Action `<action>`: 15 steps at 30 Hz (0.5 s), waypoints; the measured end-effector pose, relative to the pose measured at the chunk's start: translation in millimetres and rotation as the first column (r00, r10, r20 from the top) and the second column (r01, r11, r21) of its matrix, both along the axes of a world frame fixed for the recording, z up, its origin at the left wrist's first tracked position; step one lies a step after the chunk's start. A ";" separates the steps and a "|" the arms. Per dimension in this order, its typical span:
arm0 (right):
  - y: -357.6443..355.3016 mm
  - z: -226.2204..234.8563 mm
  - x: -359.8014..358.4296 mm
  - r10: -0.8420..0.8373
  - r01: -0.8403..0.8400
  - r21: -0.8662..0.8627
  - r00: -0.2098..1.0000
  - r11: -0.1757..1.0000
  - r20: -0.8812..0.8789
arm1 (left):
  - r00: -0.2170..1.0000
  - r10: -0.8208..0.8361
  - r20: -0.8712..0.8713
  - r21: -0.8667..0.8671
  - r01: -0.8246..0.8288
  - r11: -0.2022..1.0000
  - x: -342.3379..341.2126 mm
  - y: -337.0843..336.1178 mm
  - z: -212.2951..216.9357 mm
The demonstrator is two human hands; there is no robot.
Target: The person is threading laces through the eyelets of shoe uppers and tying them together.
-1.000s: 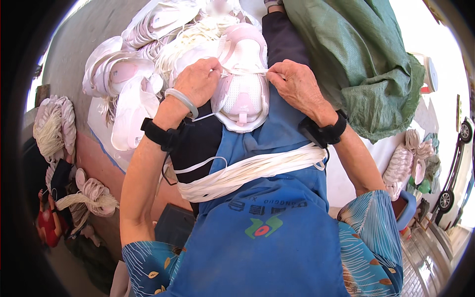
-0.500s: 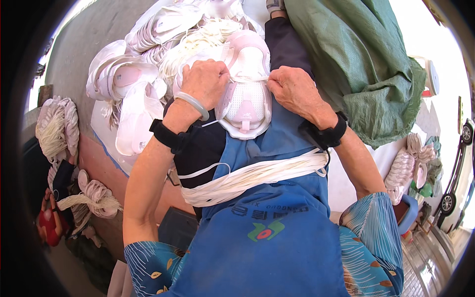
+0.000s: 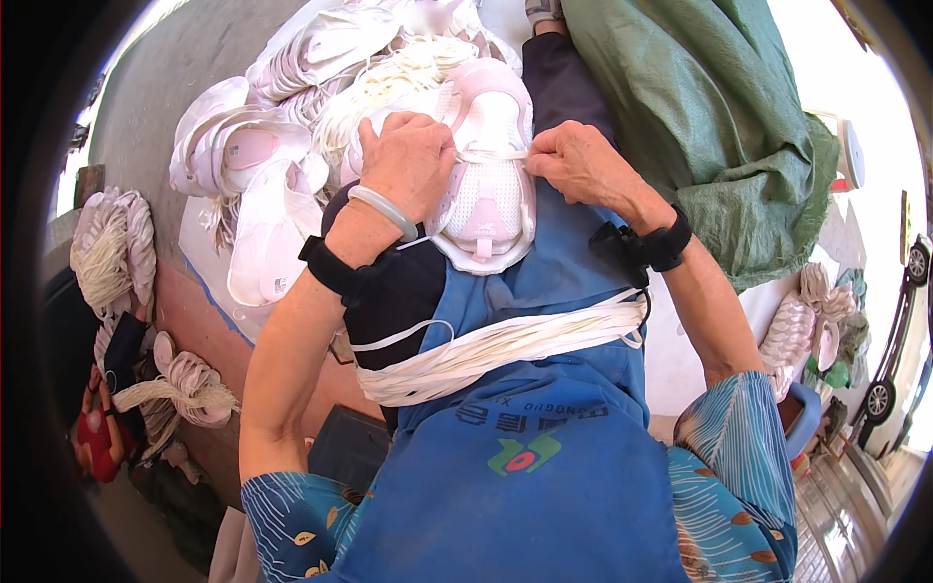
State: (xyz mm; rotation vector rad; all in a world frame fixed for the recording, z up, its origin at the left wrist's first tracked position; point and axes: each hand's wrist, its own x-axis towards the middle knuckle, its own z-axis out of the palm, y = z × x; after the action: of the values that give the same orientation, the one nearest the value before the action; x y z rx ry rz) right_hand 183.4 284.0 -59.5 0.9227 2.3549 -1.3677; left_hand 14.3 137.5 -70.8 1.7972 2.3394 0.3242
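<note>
A white and pink shoe upper (image 3: 483,199) lies across my lap, on the blue apron (image 3: 583,466). A pale shoelace (image 3: 489,155) runs crosswise over its middle. At the left edge of the upper, my left hand (image 3: 406,167) is closed on the lace, its fingertips partly hidden. My right hand (image 3: 581,167) pinches the lace at the right edge between thumb and finger. A bundle of long white laces (image 3: 505,348) stretches across my waist, with a loose loop on its left.
Stacked pink-white uppers (image 3: 258,151) and cream laces (image 3: 403,78) are heaped ahead to the left. A green tarp (image 3: 700,136) drapes along the right. More tied bundles lie at the far left (image 3: 115,243) and right (image 3: 789,335). A person in red (image 3: 97,432) is at lower left.
Both hands have shifted slightly, the left a little to the right, and the right wrist has risen and turned a bit. The upper stays in nearly the same place, lace still across it.
</note>
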 end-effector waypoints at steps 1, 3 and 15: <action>1.5 3.2 -1.5 0.000 0.000 -0.002 1.000 1.000 0.003 | 1.000 0.000 0.003 -0.002 0.000 1.000 3.3 1.5 -0.7; 3.0 7.1 -4.2 -0.039 0.053 -0.128 0.993 0.990 0.112 | 0.980 -0.105 -0.170 0.006 0.108 0.994 9.2 4.0 -0.5; -8.7 -21.2 5.3 0.244 -0.133 0.464 0.952 0.876 -0.187 | 0.988 -0.068 -0.137 -0.022 0.066 0.998 24.4 -15.0 16.8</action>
State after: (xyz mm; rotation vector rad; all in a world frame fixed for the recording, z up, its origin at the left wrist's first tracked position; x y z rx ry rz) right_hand 188.7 275.2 -80.7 0.6258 2.9328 -0.9164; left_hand 38.7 122.5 -54.0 1.9435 2.3562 0.1751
